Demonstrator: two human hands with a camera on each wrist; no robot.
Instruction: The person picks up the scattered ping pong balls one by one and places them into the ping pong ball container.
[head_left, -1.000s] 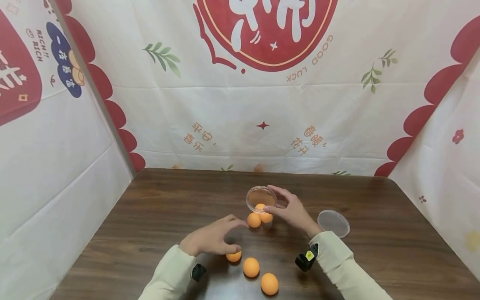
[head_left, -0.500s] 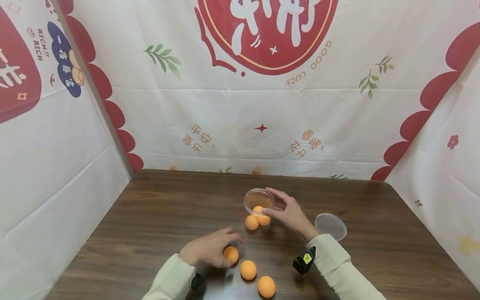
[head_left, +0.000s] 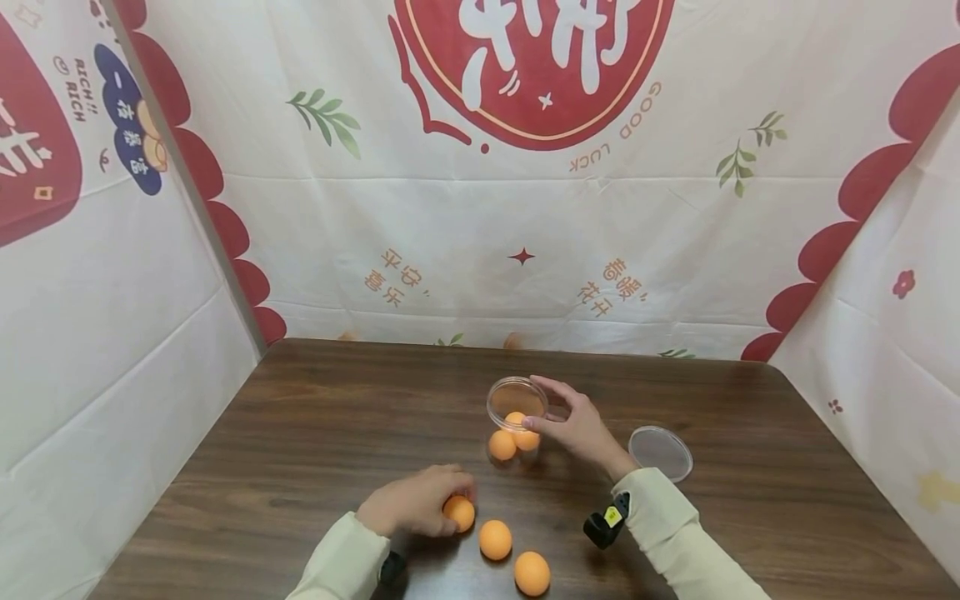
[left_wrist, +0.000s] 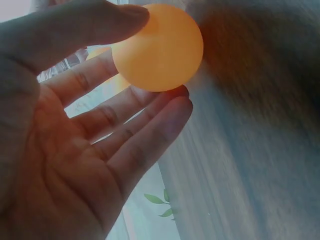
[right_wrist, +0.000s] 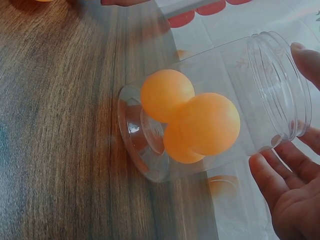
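Note:
My left hand [head_left: 417, 502] pinches an orange ping-pong ball [head_left: 460, 514] at the table's near middle. In the left wrist view the thumb presses one side of that ball [left_wrist: 160, 50], with fingertips on the other. A clear plastic jar [right_wrist: 272, 82] stands upright and uncapped further back, three orange balls [right_wrist: 209, 124] inside it. Around its threaded neck, my right hand [head_left: 581, 429] holds the jar with thumb and fingers. Two loose balls lie beside the left hand: one close by [head_left: 495, 540], the other nearer the front [head_left: 532, 574].
A clear round lid [head_left: 661, 454] lies flat on the wooden table [head_left: 322, 417], right of the jar and beyond the right wrist. White printed cloth [head_left: 480, 208] hangs behind the table and on both sides.
My left hand has come down and closed its thumb and fingers on the nearest ball. The right hand keeps its hold on the jar; the view has shifted slightly.

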